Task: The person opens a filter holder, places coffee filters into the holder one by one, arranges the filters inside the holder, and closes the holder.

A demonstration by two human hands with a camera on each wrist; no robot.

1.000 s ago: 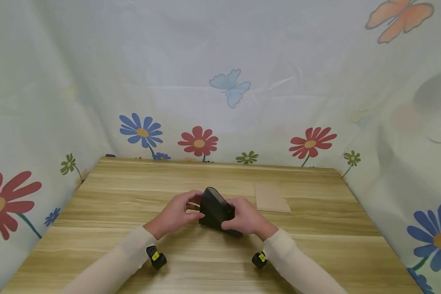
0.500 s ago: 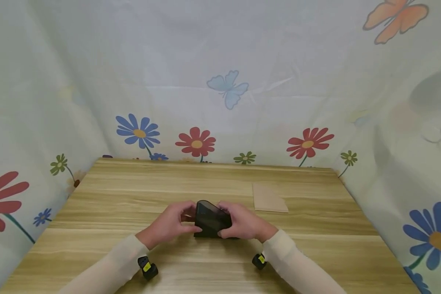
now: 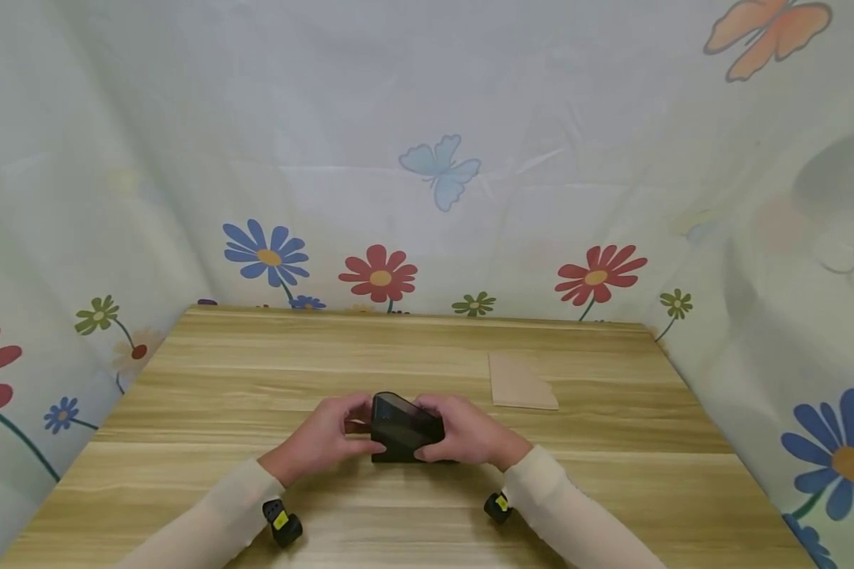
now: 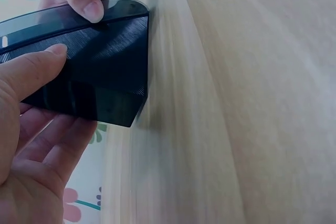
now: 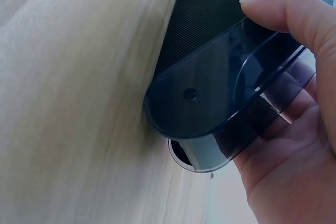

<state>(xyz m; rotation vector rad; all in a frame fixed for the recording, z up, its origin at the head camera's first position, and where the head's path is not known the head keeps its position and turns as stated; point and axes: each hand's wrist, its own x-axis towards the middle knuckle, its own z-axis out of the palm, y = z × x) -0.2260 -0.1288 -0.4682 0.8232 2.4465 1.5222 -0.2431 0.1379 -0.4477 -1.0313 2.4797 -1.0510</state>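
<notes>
In the head view a black plastic case stands on the tabletop, held between both hands. The wrist views show its finely ribbed black front and a smoky see-through cover with rounded ends and a small round dimple. My left hand grips the left end, thumb on the front and fingers behind. My right hand grips the other end, its thumb across the front and its fingers curled round the far side. The case's back and contents are mostly hidden.
A flat beige card-like piece, with one uneven edge, lies behind and right of the hands on the wood-grain table. Patterned fabric with flowers and butterflies hangs along the back and both sides. Each wrist bears a small black camera.
The case was tilted a second ago; it has come down level, nearer me and slightly left. Both hands have moved with it and keep their hold. The beige piece lies still.
</notes>
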